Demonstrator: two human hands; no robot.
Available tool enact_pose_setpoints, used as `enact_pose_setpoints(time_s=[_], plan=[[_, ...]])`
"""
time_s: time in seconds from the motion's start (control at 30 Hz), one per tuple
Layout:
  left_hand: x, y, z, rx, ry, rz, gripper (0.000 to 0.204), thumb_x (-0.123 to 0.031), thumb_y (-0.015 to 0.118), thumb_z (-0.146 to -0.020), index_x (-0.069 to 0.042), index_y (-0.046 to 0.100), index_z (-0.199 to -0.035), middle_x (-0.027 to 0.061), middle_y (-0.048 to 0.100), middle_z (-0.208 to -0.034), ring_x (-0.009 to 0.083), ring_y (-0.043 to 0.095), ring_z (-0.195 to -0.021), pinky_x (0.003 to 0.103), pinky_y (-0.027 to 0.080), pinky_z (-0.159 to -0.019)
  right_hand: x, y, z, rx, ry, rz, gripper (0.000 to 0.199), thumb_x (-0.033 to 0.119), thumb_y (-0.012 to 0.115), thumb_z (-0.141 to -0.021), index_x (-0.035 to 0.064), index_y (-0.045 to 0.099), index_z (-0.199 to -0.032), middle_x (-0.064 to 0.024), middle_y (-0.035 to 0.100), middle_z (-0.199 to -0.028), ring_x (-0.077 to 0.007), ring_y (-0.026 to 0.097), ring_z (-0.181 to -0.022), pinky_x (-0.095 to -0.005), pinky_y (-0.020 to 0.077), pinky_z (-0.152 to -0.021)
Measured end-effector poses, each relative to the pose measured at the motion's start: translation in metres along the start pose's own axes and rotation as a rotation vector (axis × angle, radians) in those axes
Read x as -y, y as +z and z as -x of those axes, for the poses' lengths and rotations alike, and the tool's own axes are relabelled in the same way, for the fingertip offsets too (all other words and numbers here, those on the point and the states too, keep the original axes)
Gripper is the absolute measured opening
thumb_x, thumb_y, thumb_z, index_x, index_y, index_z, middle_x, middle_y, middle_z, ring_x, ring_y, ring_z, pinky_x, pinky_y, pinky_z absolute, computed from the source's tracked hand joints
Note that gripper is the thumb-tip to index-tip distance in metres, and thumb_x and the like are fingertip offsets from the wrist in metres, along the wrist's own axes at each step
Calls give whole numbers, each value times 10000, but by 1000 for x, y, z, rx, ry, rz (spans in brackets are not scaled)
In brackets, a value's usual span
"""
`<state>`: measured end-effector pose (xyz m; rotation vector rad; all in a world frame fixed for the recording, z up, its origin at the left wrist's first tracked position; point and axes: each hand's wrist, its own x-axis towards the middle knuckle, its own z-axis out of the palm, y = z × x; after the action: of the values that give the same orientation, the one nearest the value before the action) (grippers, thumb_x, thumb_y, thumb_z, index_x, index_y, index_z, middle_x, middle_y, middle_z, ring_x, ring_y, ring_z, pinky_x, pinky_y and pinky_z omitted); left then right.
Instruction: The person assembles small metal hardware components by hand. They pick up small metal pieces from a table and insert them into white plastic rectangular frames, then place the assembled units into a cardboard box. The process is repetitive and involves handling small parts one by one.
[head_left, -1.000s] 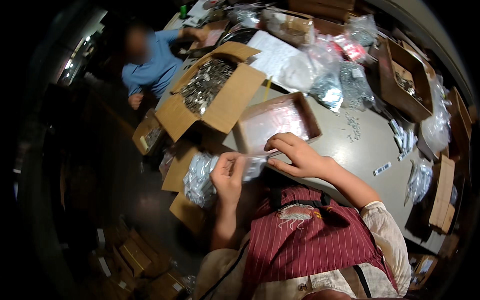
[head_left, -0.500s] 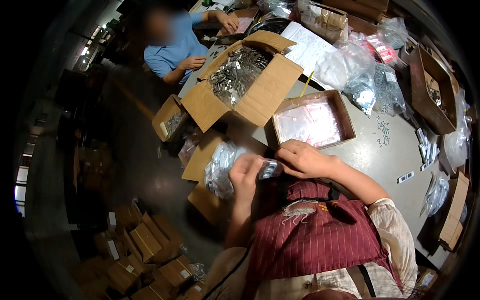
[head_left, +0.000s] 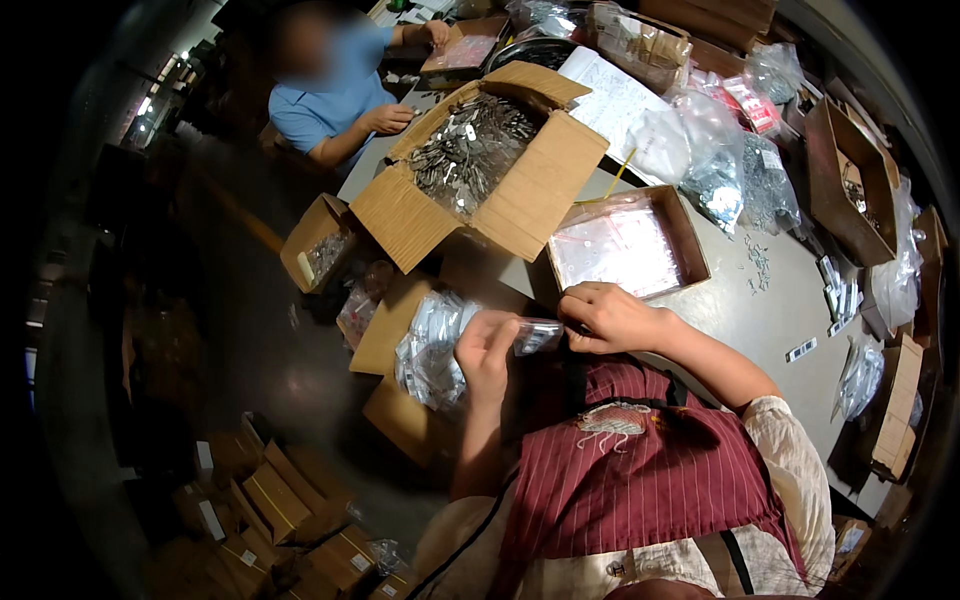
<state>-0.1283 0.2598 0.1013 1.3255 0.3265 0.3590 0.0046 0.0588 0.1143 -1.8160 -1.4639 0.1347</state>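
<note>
Between my hands, close to my apron, is a small clear plastic bag (head_left: 540,337) with a dark-and-white labelled piece inside. My left hand (head_left: 485,352) pinches one end of it between thumb and fingers. At the other end, my right hand (head_left: 605,318) is closed with its fingers curled on the bag's edge. Just left of my left hand, an open carton (head_left: 385,335) holds many filled clear bags (head_left: 435,345). Beyond my right hand stands a shallow cardboard box (head_left: 697,235) of flat clear bags with red edges (head_left: 620,245).
A large open carton (head_left: 540,185) full of small metal parts stands on the grey table (head_left: 735,320). Loose screws (head_left: 758,265) and labelled strips (head_left: 840,300) lie to the right. Across the table sits a co-worker in a blue shirt (head_left: 335,110). Cartons (head_left: 285,490) are stacked on the floor at lower left.
My hands keep hold of the bag in nearly the same place. The view has shifted slightly. The co-worker's far hand has moved a little left over the box there.
</note>
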Motion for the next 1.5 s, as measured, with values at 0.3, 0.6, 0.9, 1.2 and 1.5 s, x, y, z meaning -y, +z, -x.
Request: enact_pose_setpoints(time_s=[0.3, 0.6, 0.9, 1.2, 1.5], plan=[[25, -97, 3, -364, 259, -510, 52, 6, 622, -997, 31, 605, -1040, 99, 696, -968, 153, 653, -864, 285, 532, -799, -86, -18, 24, -108, 575, 357, 421, 319, 781, -875, -8, 550, -1007, -224, 628, -949, -433, 657, -845, -500, 531, -736], [59, -33, -6, -43, 100, -315, 100, -14, 565, -1015, 14, 621, -1094, 98, 717, -1030, 174, 687, -949, 306, 550, -855, -133, -10, 31, -71, 620, 315, 298, 264, 686, -923, -30, 641, -904, -257, 678, -829, -443, 681, -814, -521, 531, -733], [6, 82, -43, 203, 419, -685, 452, -72, 713, -900, 10, 558, -1317, 186, 607, -1322, 340, 622, -1187, 421, 507, -1003, -42, -43, 64, -547, 509, 74, 179, 111, 707, -944, 11, 741, -1088, -175, 744, -1105, -339, 723, -938, -391, 568, -791], [11, 170, -23, 512, 293, -731, 224, -155, 766, -902, 1, 606, -912, 128, 661, -865, 298, 624, -760, 408, 504, -688, 8, -54, 150, -639, 567, 184, 391, 116, 706, -896, 89, 679, -1285, -159, 653, -1348, -327, 690, -1101, -412, 575, -900], [61, 222, 29, 927, 72, -173, 250, -114, 664, -980, 44, 646, -1173, 133, 661, -1235, 187, 631, -1112, 331, 495, -946, 28, -46, 223, -1068, 816, -940, 456, 189, 674, -989, 70, 551, -1411, -76, 685, -1113, -144, 662, -966, -306, 545, -838]])
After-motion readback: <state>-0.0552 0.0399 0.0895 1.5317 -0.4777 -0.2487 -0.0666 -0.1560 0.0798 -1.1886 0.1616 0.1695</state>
